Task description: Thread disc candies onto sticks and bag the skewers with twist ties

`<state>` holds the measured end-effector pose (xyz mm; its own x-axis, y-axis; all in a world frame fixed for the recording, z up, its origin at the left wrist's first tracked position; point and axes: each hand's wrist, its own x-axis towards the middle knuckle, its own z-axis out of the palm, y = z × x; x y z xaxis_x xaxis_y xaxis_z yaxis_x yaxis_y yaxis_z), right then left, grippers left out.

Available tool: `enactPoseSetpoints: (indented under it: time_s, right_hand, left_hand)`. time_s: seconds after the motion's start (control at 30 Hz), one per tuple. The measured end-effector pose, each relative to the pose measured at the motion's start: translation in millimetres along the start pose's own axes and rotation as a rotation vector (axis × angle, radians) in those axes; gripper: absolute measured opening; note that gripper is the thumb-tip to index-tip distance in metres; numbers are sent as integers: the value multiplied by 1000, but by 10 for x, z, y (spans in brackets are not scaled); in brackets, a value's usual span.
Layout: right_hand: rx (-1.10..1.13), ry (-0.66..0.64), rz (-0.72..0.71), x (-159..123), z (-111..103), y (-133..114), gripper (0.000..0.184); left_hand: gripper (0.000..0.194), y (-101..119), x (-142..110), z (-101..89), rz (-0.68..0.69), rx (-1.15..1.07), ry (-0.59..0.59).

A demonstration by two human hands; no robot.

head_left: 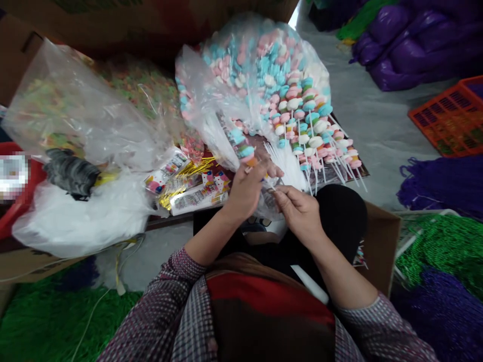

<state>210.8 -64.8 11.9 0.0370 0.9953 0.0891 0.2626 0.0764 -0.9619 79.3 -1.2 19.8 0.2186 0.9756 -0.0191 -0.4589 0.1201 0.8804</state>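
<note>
A candy skewer [243,146], with pink, blue, white and orange pieces in a clear printed wrapper, is held over my lap. My left hand [245,191] is closed around its lower end. Close by on the right, my right hand [300,211] pinches at the bottom of the wrapper, by the white stick. Whether a tie is between those fingertips is too small to tell. Beyond my hands lie several finished candy skewers [313,125] with white sticks, resting against a big clear bag of pastel candies [260,60].
Left of my hands are printed wrappers [199,196] and gold twist ties [181,183]. Bags of coloured gummies [147,100] stand behind them, with a white plastic bag [83,216] at the near left. An open cardboard box [381,241] and an orange crate [449,118] are at right.
</note>
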Motion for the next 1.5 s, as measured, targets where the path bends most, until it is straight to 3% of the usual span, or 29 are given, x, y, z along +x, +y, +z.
enactPoseSetpoints:
  time_s: [0.13,0.2,0.27,0.33,0.43,0.57,0.7,0.83,1.07,1.33,1.43,1.5]
  right_hand:
    - [276,-161,168,21,48,-43,51]
    - [352,-177,232,25,33,-9,51]
    - [380,-203,256,25,32,45,51]
    - [375,-242,271,29,69,91,52]
    - [378,-236,285,49,171,104,54]
    - [384,-182,223,76,227,42,60]
    - [356,-240,237,64,154,13,52]
    - [373,-153,219,51,101,50,46]
    - [225,-127,151,56,62,9,49]
    - [143,-68,88,46,80,-15,48]
    - [142,-81,71,53,104,-19,49]
    - [144,-105,69,46,116,-28,50]
  left_hand:
    - [50,-51,-126,-100,-48,-105,-115]
    - [68,61,-99,-211,-31,-93,-167]
    - [76,198,-29,-276,18,-63,-146]
    - [70,273,41,-246,51,-69,-61]
    - [49,185,63,-63,58,-112,82]
    - [56,-83,-50,102,11,-63,68]
    - [52,-151,-101,-37,-58,-14,-12]
    - [52,-135,-112,-243,-21,102,-143]
    - [46,-48,-146,-354,130,498,-21]
    - [39,45,-189,-373,346,869,-100]
    - [40,25,-229,-419,298,771,-105]
    - [38,38,-222,-443,197,519,-90]
